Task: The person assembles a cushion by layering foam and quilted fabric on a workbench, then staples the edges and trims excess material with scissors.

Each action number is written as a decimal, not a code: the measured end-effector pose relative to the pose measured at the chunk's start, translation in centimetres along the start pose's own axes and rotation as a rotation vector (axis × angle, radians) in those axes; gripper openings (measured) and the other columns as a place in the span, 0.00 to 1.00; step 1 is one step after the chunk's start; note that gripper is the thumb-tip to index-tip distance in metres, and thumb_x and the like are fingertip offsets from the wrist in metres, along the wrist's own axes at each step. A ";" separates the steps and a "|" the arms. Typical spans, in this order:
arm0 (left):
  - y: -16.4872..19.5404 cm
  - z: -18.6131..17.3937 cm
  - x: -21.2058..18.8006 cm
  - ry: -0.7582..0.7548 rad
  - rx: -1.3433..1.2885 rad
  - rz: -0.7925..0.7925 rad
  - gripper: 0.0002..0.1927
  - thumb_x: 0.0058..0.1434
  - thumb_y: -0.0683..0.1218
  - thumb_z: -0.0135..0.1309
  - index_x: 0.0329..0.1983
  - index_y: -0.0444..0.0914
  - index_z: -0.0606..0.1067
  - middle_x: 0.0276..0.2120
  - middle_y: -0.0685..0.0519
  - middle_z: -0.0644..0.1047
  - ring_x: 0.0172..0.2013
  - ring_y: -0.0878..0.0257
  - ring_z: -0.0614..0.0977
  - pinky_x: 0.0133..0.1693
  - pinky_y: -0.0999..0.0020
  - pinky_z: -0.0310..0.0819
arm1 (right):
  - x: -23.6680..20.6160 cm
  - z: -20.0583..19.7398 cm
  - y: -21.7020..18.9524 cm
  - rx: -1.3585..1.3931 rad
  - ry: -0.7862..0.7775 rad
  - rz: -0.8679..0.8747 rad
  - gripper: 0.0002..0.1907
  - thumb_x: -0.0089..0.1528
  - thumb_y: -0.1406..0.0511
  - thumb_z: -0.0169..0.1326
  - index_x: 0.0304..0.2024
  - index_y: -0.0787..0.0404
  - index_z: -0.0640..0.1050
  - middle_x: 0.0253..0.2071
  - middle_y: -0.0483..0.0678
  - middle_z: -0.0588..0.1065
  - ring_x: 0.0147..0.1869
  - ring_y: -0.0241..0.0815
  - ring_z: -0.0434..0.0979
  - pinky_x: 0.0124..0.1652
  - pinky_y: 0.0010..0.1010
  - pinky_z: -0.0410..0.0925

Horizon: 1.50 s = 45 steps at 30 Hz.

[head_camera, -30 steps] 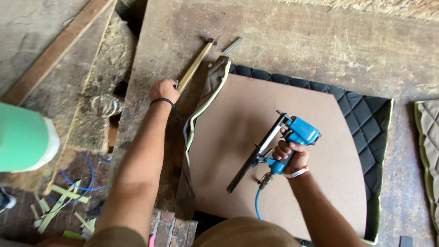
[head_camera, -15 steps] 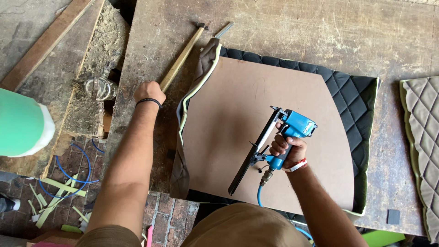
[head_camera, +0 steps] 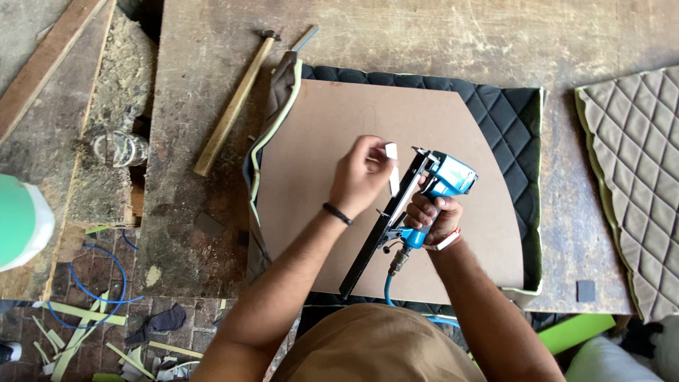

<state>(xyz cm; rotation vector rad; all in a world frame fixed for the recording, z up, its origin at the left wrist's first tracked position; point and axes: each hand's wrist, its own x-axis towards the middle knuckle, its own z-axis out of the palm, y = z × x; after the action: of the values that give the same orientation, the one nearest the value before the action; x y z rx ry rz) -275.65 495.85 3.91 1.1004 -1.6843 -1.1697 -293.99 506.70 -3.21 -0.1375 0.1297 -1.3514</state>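
Single head-worn view, looking straight down, close over a wooden workbench [head_camera: 212, 141]; floor strip visible at frame left.

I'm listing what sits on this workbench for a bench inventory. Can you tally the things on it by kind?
Hand tools: 2, a blue pneumatic staple gun in the right hand and a wooden-handled hammer
Quilted fabric covers: 2, black and beige
Brown hardboard panels: 1
Staple strips: 1, white, in the left hand
Total: 6

Scuffed wooden tabletop [head_camera: 396, 42]: hammer [head_camera: 230, 106] at ten o'clock, black quilted cushion cover [head_camera: 513, 120] centre, beige quilted cover [head_camera: 633, 177] at three o'clock.
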 end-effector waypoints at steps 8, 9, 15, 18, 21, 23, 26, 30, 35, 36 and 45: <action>4.6 2.6 -2.6 -0.210 0.184 0.131 0.26 0.54 0.50 0.69 0.53 0.38 0.76 0.44 0.45 0.83 0.37 0.59 0.85 0.38 0.65 0.81 | -2.4 0.1 -2.0 0.048 0.000 -0.079 0.24 0.59 0.65 0.60 0.58 0.59 0.75 0.22 0.41 0.71 0.23 0.35 0.71 0.30 0.29 0.71; 4.5 2.6 -3.1 -0.227 0.176 0.142 0.25 0.56 0.51 0.67 0.55 0.37 0.76 0.45 0.46 0.83 0.38 0.59 0.85 0.39 0.65 0.82 | -2.7 -0.2 -2.3 0.064 0.017 -0.098 0.24 0.59 0.64 0.60 0.58 0.58 0.75 0.21 0.40 0.71 0.23 0.35 0.72 0.30 0.29 0.71; 2.5 1.1 -7.3 -0.487 -0.513 -0.183 0.22 0.72 0.53 0.53 0.63 0.36 0.74 0.56 0.48 0.79 0.54 0.61 0.81 0.54 0.65 0.77 | -3.0 -2.0 -4.6 0.134 -0.030 -0.283 0.24 0.61 0.64 0.59 0.60 0.58 0.75 0.25 0.40 0.72 0.26 0.33 0.74 0.31 0.26 0.73; 1.9 2.3 -9.2 -0.199 -0.687 -0.378 0.18 0.70 0.54 0.51 0.53 0.36 0.78 0.46 0.48 0.84 0.44 0.63 0.86 0.43 0.69 0.81 | -2.8 -2.3 -5.6 0.110 0.011 -0.272 0.23 0.63 0.64 0.58 0.61 0.59 0.75 0.26 0.39 0.72 0.27 0.32 0.74 0.32 0.25 0.73; 1.5 3.7 -8.2 0.175 -0.568 -0.378 0.16 0.71 0.53 0.51 0.41 0.36 0.79 0.40 0.50 0.84 0.38 0.64 0.86 0.37 0.71 0.81 | -2.0 -2.3 -5.6 0.129 0.024 -0.228 0.24 0.61 0.63 0.57 0.61 0.56 0.75 0.24 0.39 0.72 0.25 0.31 0.73 0.32 0.25 0.72; 1.6 4.5 -6.0 0.441 -0.682 -0.379 0.14 0.72 0.51 0.53 0.38 0.36 0.78 0.34 0.50 0.81 0.35 0.64 0.84 0.38 0.72 0.80 | -1.3 -2.2 -5.0 0.159 0.051 -0.220 0.23 0.61 0.63 0.57 0.60 0.56 0.75 0.24 0.38 0.71 0.25 0.31 0.73 0.32 0.26 0.72; 2.8 6.2 -3.3 0.270 -0.495 -0.255 0.10 0.69 0.47 0.55 0.38 0.36 0.77 0.32 0.51 0.80 0.33 0.65 0.81 0.34 0.72 0.74 | -0.2 -1.7 -3.4 0.187 0.013 -0.139 0.21 0.63 0.63 0.56 0.59 0.57 0.75 0.24 0.38 0.71 0.26 0.31 0.73 0.31 0.24 0.72; 4.0 7.1 -0.8 0.216 -0.264 -0.165 0.14 0.70 0.52 0.53 0.43 0.36 0.76 0.34 0.52 0.82 0.35 0.64 0.83 0.38 0.71 0.78 | 0.8 -0.4 -3.5 0.211 0.069 -0.103 0.18 0.64 0.64 0.54 0.57 0.61 0.75 0.24 0.37 0.70 0.27 0.30 0.72 0.32 0.24 0.71; 2.7 7.1 0.4 -0.305 -0.873 -0.714 0.23 0.71 0.60 0.40 0.53 0.39 0.76 0.28 0.51 0.78 0.29 0.58 0.83 0.35 0.65 0.80 | 1.9 2.0 -6.2 0.028 0.160 0.019 0.21 0.60 0.64 0.55 0.55 0.61 0.76 0.21 0.41 0.70 0.25 0.34 0.70 0.29 0.24 0.69; 2.2 7.5 0.5 -0.293 -0.921 -0.709 0.24 0.71 0.60 0.39 0.55 0.40 0.74 0.27 0.51 0.78 0.28 0.58 0.83 0.35 0.65 0.81 | 2.2 2.4 -6.7 -0.037 0.172 0.037 0.21 0.59 0.64 0.55 0.55 0.62 0.76 0.21 0.42 0.69 0.25 0.35 0.70 0.29 0.23 0.69; -1.3 11.1 0.5 -0.181 -0.992 -0.753 0.22 0.73 0.63 0.36 0.51 0.47 0.75 0.21 0.52 0.74 0.19 0.65 0.74 0.23 0.69 0.71 | 2.7 4.8 -9.8 -0.066 0.278 0.216 0.27 0.58 0.64 0.55 0.60 0.63 0.74 0.21 0.42 0.68 0.23 0.34 0.67 0.31 0.28 0.67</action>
<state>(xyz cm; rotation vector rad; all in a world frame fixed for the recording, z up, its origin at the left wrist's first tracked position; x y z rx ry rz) -285.82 498.15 -0.19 0.9600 -0.5403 -2.2739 -302.04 502.09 3.22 0.0100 0.4125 -1.1456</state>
